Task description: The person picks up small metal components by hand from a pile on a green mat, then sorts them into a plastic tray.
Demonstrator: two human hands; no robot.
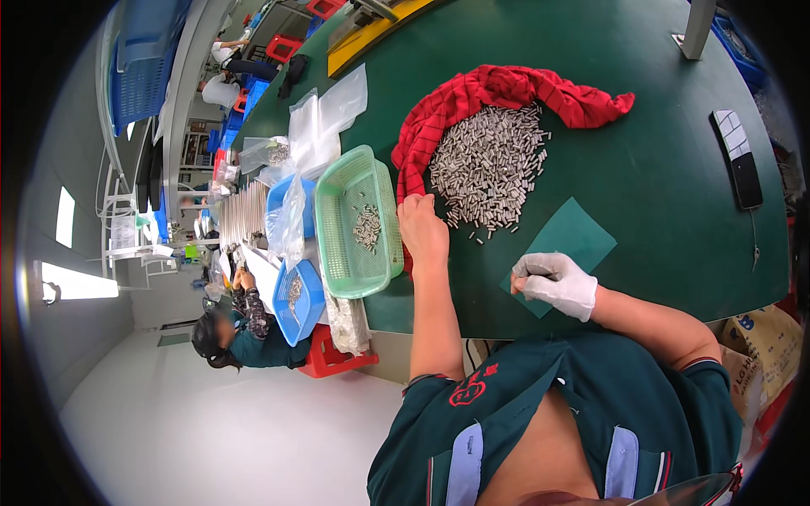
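Observation:
A red checked cloth (472, 88) curves around the far and left sides of a heap of small silvery metal cylinders (489, 164). My bare left hand (424, 229) is closed on the cloth's near left end, close beside the green mesh basket (360, 278), where several more cylinders lie. To the right, my right hand (557, 283) wears a white glove with bare thumb and fingertips. Its fingers are curled in a pinch over a dark green sheet (574, 236); whatever they may hold is too small to make out.
Blue baskets (297, 316) and clear plastic bags (325, 122) crowd the left side. A seated co-worker (253, 329) works there. On the right lies a phone (737, 160) with a cord. A yellow-edged fixture (371, 38) stands at the far edge, a metal post (697, 29) at the far right.

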